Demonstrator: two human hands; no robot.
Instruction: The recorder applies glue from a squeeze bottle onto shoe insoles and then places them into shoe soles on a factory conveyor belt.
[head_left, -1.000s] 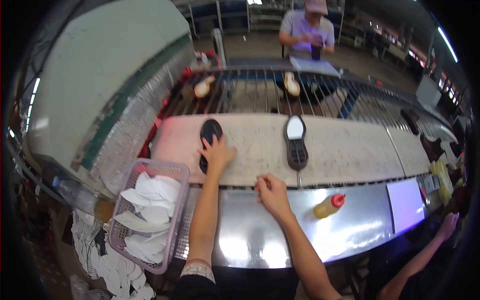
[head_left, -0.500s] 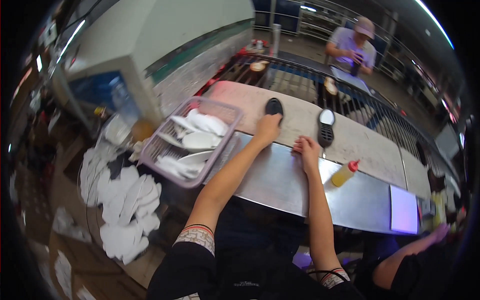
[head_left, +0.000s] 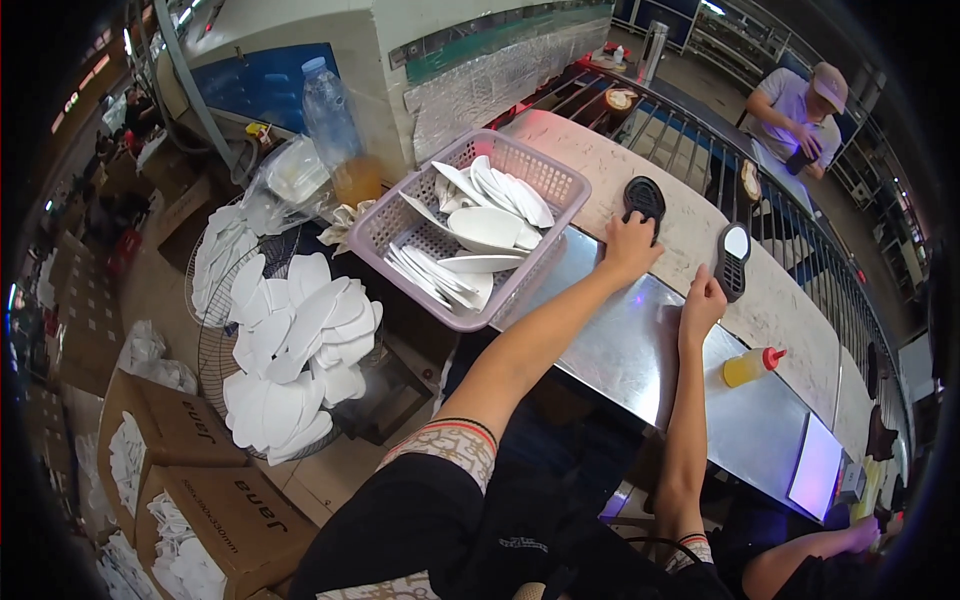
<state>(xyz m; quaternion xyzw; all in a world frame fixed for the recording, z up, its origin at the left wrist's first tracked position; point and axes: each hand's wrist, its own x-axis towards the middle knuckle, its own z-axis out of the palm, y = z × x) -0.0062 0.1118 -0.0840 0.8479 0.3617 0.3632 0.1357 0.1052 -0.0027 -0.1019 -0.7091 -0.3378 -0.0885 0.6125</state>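
Observation:
My left hand (head_left: 631,248) has its fingers closed on the near end of a black shoe sole (head_left: 646,197) lying on the pale worktop. To the right lies a second black shoe sole (head_left: 732,275), with a white pad (head_left: 736,243) in its far end. My right hand (head_left: 703,305) is beside that sole's near left edge, fingers curled in; whether anything is between them is hidden. Left of my left forearm, a lilac plastic basket (head_left: 574,190) holds several white sole-shaped pads (head_left: 490,230). A yellow squeeze bottle (head_left: 745,369) with a red cap lies right of my right hand.
A heap of white pads (head_left: 300,350) fills a wire basket at lower left, near cardboard boxes (head_left: 235,520). A plastic bottle (head_left: 333,115) stands behind it. Beyond the pale board (head_left: 590,150) runs a roller conveyor (head_left: 680,130); across it a person (head_left: 795,120) handles a dark object.
The view has swung left and down, so the bench appears further right. My right hand's fingers have curled in more, nearer the padded sole. My left hand stays at the other sole.

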